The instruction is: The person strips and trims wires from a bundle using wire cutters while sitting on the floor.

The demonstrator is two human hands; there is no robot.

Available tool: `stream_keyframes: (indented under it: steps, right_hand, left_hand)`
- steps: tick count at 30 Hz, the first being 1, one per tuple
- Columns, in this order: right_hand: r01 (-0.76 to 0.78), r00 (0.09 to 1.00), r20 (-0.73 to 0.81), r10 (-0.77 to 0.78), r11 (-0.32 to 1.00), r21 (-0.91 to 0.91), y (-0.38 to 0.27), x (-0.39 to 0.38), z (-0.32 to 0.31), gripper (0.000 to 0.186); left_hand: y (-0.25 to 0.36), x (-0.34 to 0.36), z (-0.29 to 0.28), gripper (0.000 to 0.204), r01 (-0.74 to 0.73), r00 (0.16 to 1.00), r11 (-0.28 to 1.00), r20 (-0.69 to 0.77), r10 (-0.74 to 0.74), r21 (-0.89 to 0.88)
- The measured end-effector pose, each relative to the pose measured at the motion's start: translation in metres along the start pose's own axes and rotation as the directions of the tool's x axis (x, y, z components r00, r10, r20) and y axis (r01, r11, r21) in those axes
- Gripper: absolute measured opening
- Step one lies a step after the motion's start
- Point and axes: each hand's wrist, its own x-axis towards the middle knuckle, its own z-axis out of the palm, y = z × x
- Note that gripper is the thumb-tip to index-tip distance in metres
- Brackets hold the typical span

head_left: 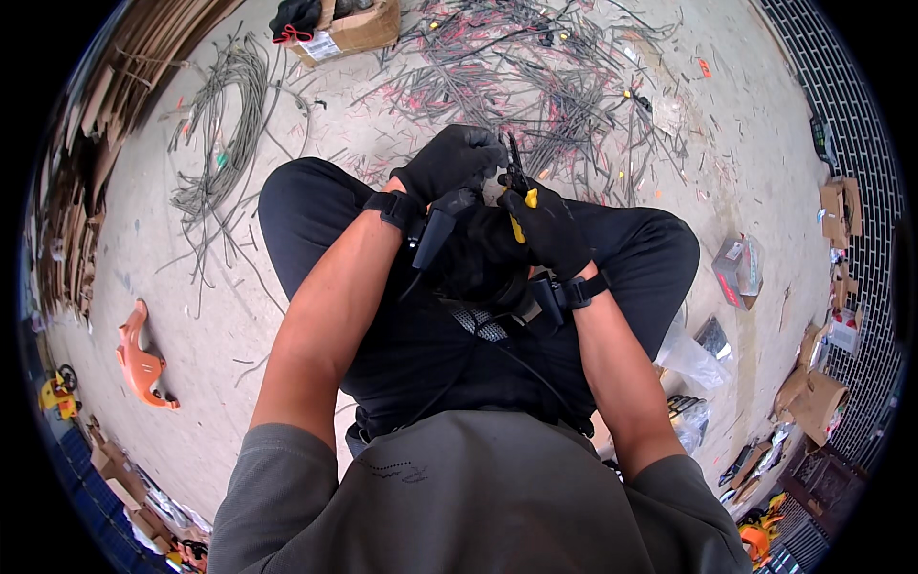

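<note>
Both my hands wear black gloves and meet in front of my crossed legs. My right hand [555, 234] is closed round a pair of pliers [531, 199] with yellow-and-black handles, its dark jaws pointing away from me. Just left of the jaws, my left hand [445, 163] is closed, with thumb and fingers pinched together at the tool's tip. Whatever sits between those fingers is too small and dark to make out. Each wrist carries a black strap with a small device.
Cut black and red wire pieces [564, 105] litter the floor ahead. A loose cable coil [239, 100] lies at far left, near a cardboard box [368, 33]. An orange plastic part [142, 362] is at left; a grey-and-red box [738, 273] and clear plastic bags [693, 359] are at right.
</note>
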Motion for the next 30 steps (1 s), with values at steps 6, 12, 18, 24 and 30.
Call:
stream_keyframes:
  steps: [6,12,18,24,30]
  right_hand:
    - [0.067,0.998,0.013,-0.066,0.984,-0.162,-0.003,-0.002,-0.002,0.039]
    - [0.272,0.954,-0.017,-0.299,0.890,-0.366,0.017,-0.005,0.006,0.039]
    - [0.262,0.958,-0.024,-0.286,0.904,-0.339,0.013,-0.005,0.006,0.036]
    - [0.295,0.943,-0.011,-0.332,0.851,-0.435,0.020,-0.005,0.008,0.038]
    - [0.291,0.944,-0.026,-0.329,0.867,-0.405,0.018,-0.004,0.008,0.036]
  left_hand:
    - [-0.008,0.003,-0.002,0.016,0.031,0.999,0.999,0.031,-0.029,-0.042]
    - [-0.009,0.004,-0.002,0.017,0.038,0.998,0.998,0.055,-0.035,-0.054]
    - [-0.011,0.004,-0.001,0.017,0.034,0.997,0.998,0.067,-0.031,-0.048]
    - [-0.011,0.005,0.001,0.018,0.012,0.999,0.999,0.045,-0.010,-0.039]
    - [-0.012,0.005,0.002,0.019,0.030,0.999,0.998,0.036,-0.028,-0.058]
